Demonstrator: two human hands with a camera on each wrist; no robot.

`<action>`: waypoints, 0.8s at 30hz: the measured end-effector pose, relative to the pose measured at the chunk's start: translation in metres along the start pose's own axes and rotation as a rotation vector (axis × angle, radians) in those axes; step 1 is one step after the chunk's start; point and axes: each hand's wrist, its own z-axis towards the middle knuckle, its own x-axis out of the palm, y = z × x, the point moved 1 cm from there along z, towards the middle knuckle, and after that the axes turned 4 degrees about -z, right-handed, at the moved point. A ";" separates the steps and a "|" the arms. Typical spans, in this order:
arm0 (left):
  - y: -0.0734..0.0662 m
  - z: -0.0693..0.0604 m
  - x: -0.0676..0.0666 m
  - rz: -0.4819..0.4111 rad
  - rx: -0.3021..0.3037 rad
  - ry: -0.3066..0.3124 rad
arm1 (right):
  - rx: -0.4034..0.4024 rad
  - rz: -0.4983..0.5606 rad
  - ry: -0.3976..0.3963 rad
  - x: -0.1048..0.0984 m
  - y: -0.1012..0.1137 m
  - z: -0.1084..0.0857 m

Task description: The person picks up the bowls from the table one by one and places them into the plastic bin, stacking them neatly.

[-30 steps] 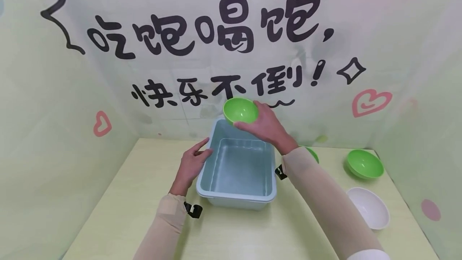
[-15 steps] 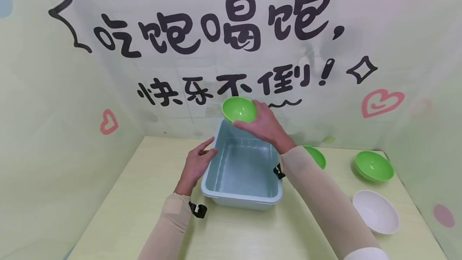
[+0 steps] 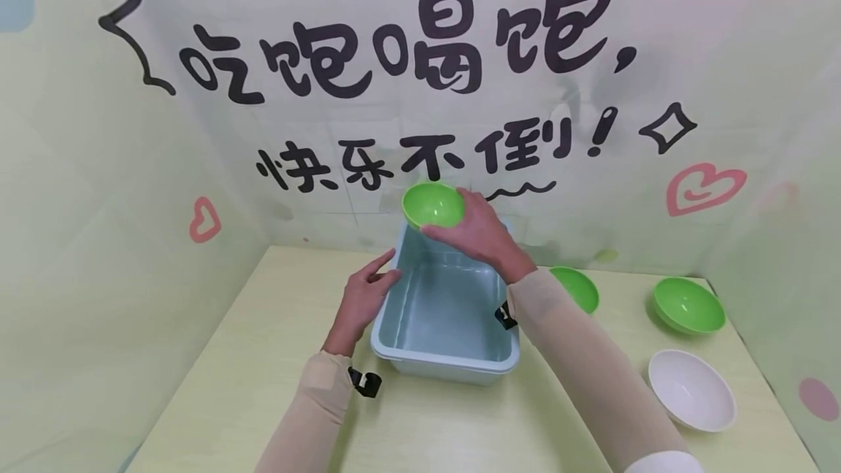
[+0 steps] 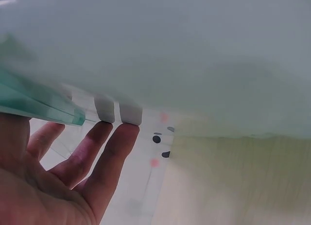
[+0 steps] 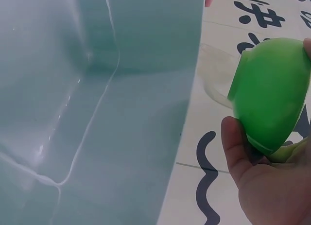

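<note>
A light blue plastic basin (image 3: 453, 363) stands in the middle of the table. My left hand (image 3: 364, 301) holds its left side, the thumb over the rim and the fingertips against the outer wall, as the left wrist view shows. High over the basin's far end, my right hand (image 3: 482, 236) grips a small green bowl (image 3: 432, 204) by its right side. The bowl tilts with its inside towards the head camera; its outer side faces the right wrist view. What lies under the bowl at the basin's far rim is hidden.
To the right stand two more green bowls, one (image 3: 578, 289) partly behind the right sleeve and one (image 3: 690, 305) by the table's right edge. A white bowl (image 3: 693, 389) sits nearer. A printed cloth backdrop (image 3: 315, 225) closes off the back and sides.
The head view has shifted, so the basin and the bowls on the table appear further right. My right hand still holds the green bowl above the basin; my left stays at the rim.
</note>
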 end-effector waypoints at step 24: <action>0.003 0.002 0.002 0.004 0.005 -0.019 | -0.069 -0.036 0.052 0.026 -0.009 0.003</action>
